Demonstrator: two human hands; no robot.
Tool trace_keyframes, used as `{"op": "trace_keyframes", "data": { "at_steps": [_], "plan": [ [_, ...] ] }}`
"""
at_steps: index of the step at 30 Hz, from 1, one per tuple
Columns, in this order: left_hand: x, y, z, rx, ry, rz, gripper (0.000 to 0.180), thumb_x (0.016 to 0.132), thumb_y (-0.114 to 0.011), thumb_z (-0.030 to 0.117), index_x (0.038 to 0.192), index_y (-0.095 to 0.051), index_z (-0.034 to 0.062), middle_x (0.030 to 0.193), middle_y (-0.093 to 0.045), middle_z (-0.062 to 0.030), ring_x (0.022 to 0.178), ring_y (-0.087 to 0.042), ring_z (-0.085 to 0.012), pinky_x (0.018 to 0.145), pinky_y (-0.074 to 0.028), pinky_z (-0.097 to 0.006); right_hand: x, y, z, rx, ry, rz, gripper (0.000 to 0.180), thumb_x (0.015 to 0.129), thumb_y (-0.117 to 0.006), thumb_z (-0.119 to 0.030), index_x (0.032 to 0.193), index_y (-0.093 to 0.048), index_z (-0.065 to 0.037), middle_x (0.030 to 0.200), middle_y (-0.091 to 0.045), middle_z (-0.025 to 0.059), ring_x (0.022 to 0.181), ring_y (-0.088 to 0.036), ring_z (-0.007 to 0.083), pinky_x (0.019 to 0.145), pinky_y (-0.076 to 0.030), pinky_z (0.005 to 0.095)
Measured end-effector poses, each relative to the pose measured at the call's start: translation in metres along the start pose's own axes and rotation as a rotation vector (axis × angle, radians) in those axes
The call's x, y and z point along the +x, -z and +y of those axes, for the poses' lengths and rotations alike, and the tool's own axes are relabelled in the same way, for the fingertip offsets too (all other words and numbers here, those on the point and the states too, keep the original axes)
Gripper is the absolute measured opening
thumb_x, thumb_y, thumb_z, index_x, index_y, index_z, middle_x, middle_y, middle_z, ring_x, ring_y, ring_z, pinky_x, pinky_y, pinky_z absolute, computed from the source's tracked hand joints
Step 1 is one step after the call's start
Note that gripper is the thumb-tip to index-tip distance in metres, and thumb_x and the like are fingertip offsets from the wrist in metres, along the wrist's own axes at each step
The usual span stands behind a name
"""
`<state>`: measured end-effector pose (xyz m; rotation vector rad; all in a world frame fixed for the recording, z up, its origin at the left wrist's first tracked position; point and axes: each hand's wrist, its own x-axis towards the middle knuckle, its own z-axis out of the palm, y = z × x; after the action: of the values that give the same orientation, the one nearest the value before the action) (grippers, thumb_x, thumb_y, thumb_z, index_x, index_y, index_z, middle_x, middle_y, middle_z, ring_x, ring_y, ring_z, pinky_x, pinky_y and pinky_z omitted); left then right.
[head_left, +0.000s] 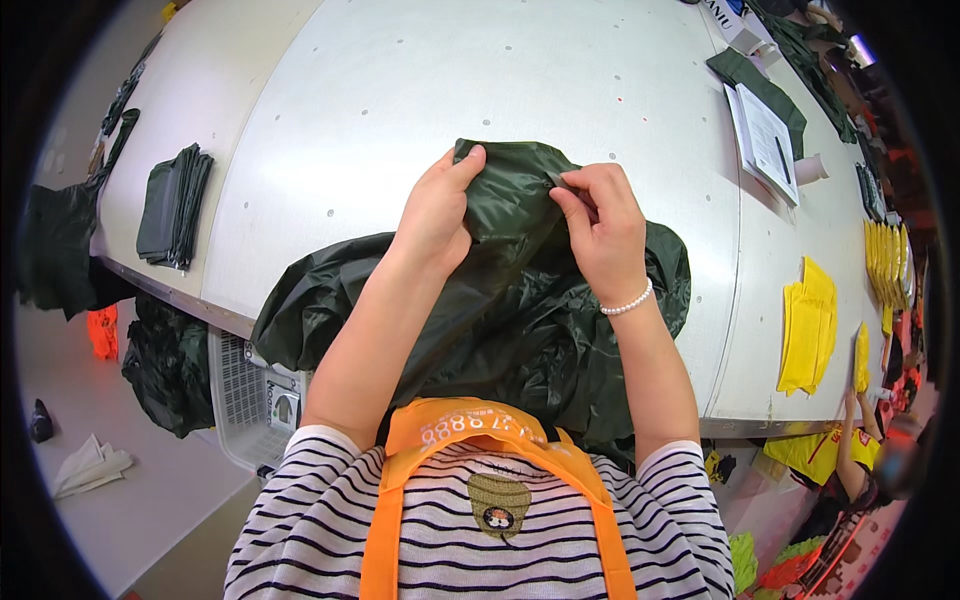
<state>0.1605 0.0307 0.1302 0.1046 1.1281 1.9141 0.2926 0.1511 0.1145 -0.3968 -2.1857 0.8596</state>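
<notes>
A shiny dark green cloth garment (pixel 512 215) lies bunched over the near edge of the table and hangs toward my lap. My left hand (pixel 438 205) is closed on its upper left edge, thumb on top, holding that part raised and spread. At the right side of the same raised part, my right hand (pixel 612 228) is closed in a pinch. A small dark grey thing with a thin tip (pixel 556 181) shows between its fingers, touching the cloth; its kind is too small to tell.
The white table (pixel 400 90) carries a stack of folded dark green pieces (pixel 172 208) at left. Papers with a pen (pixel 765 140) and yellow folded pieces (pixel 808 325) lie at right. A grey plastic crate (pixel 235 400) stands below the left edge. Another person's hands (pixel 862 400) are at far right.
</notes>
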Motion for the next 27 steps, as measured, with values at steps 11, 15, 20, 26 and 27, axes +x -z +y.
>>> {"op": "trace_keyframes", "data": {
  "at_steps": [11, 15, 20, 26, 27],
  "plan": [
    [-0.005, 0.018, 0.026, 1.175, -0.423, -0.190, 0.041, 0.082, -0.067, 0.040, 0.098, -0.065, 0.0021, 0.088, -0.067, -0.0109, 0.081, -0.061, -0.0171, 0.072, -0.048, -0.031, 0.028, 0.014, 0.001, 0.348, -0.379, -0.217, 0.018, 0.079, -0.074, -0.015, 0.080, -0.065, 0.001, 0.061, -0.052, -0.0036, 0.058, -0.039, 0.0039, 0.052, -0.035, 0.0220],
    [0.003, 0.056, 0.026, 1.104, -0.110, -0.432, 0.033, 0.076, -0.073, 0.027, 0.098, -0.068, 0.0019, 0.089, -0.066, -0.0071, 0.083, -0.059, -0.0155, 0.078, -0.046, -0.031, 0.015, 0.024, -0.003, 0.444, -0.464, -0.158, 0.013, 0.082, -0.071, -0.013, 0.083, -0.067, -0.002, 0.068, -0.055, -0.0071, 0.063, -0.043, 0.0013, 0.055, -0.034, 0.0181],
    [-0.015, 0.058, 0.004, 0.458, 0.012, -0.336, 0.030, 0.080, -0.071, 0.016, 0.104, -0.064, -0.0015, 0.093, -0.067, -0.0069, 0.085, -0.061, -0.0126, 0.080, -0.048, -0.026, 0.009, 0.021, 0.009, 0.447, -0.604, -0.117, 0.020, 0.082, -0.073, -0.017, 0.090, -0.065, 0.000, 0.074, -0.056, -0.0049, 0.063, -0.044, 0.0030, 0.058, -0.037, 0.0186],
    [-0.027, 0.057, 0.006, 0.303, -0.069, -0.198, 0.024, 0.084, -0.066, 0.008, 0.104, -0.063, -0.0039, 0.092, -0.067, -0.0071, 0.081, -0.063, -0.0114, 0.078, -0.049, -0.024, -0.004, 0.002, -0.027, 0.047, -0.248, 0.117, 0.036, 0.087, -0.066, -0.021, 0.110, -0.050, 0.002, 0.097, -0.054, 0.0093, 0.069, -0.052, 0.0144, 0.064, -0.045, 0.0270],
    [-0.028, 0.056, 0.005, 0.299, -0.089, -0.208, 0.023, 0.084, -0.065, 0.008, 0.104, -0.063, -0.0039, 0.091, -0.067, -0.0071, 0.081, -0.063, -0.0113, 0.078, -0.049, -0.024, -0.010, 0.002, -0.035, 0.021, -0.210, 0.111, 0.037, 0.088, -0.065, -0.021, 0.111, -0.047, 0.002, 0.100, -0.053, 0.0112, 0.071, -0.053, 0.0166, 0.066, -0.046, 0.0284]
  ]
}}
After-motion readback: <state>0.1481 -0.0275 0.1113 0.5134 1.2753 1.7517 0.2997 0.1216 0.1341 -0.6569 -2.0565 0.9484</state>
